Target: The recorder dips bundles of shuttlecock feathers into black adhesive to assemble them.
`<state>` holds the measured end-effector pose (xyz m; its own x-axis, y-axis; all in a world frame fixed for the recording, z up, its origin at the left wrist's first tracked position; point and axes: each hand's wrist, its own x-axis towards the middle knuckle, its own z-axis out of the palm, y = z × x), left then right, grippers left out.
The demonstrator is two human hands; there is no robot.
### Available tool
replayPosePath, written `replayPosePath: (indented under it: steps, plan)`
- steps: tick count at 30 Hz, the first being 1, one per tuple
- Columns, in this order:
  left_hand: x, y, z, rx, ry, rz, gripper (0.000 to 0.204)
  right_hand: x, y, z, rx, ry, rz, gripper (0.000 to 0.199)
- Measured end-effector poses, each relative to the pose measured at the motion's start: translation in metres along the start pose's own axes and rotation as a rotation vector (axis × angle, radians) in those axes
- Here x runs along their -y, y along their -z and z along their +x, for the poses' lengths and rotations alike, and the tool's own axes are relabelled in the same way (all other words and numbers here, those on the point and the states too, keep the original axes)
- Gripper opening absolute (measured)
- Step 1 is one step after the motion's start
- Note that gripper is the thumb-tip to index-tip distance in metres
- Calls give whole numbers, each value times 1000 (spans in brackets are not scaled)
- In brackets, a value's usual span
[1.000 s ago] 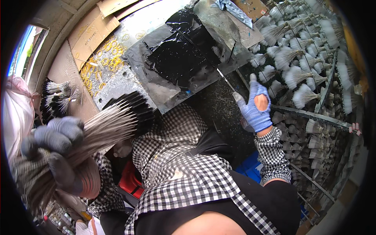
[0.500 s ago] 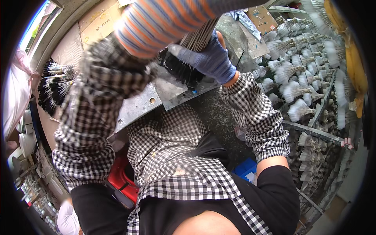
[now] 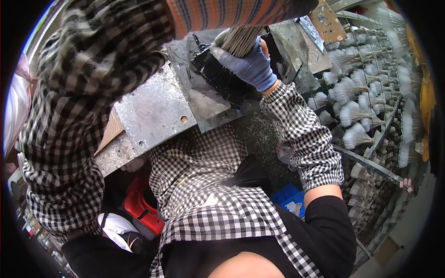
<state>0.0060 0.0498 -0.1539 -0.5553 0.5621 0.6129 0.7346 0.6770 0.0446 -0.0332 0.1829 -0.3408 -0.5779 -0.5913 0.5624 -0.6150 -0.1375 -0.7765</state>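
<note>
My right hand (image 3: 248, 67), in a blue knitted glove with one bare fingertip showing, is closed round a bundle of thin grey wire-like stems (image 3: 242, 42). The stems stand roughly upright, and the left glove covers their upper ends. Stretched across the top of the view, my left hand (image 3: 227, 13) wears an orange and blue striped glove that turns dark toward the fingers. Its fingers are cut off or hidden, so any hold is unclear. Beneath the right hand lies a black mass (image 3: 211, 69) whose kind I cannot make out.
A grey metal plate (image 3: 155, 104) with round holes lies on the bench before me. To the right, a wire rack (image 3: 394, 173) holds several white-bristled bundles (image 3: 354, 111). A blue container (image 3: 288, 197) stands low at the right, a red object (image 3: 139, 204) low at the left.
My left forearm has swung up and left, and its glove has risen toward the top edge, uncovering more of the metal plate. The right hand keeps its grip on the stems, nearly in place.
</note>
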Motion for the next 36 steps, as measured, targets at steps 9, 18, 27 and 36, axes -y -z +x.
replayPosePath:
  steps: [9,18,27,36]
  plan:
    - [4,-12,-4,18,43,-138,14,-7,4,-3,96,68,-129,14]
    - [6,-11,3,39,59,-233,17,-12,8,-6,39,7,-135,16]
    - [5,-25,14,78,145,-376,15,-28,20,-11,-59,-29,-81,19]
    - [-21,15,17,134,195,-94,17,-17,-3,-1,-58,128,-134,21]
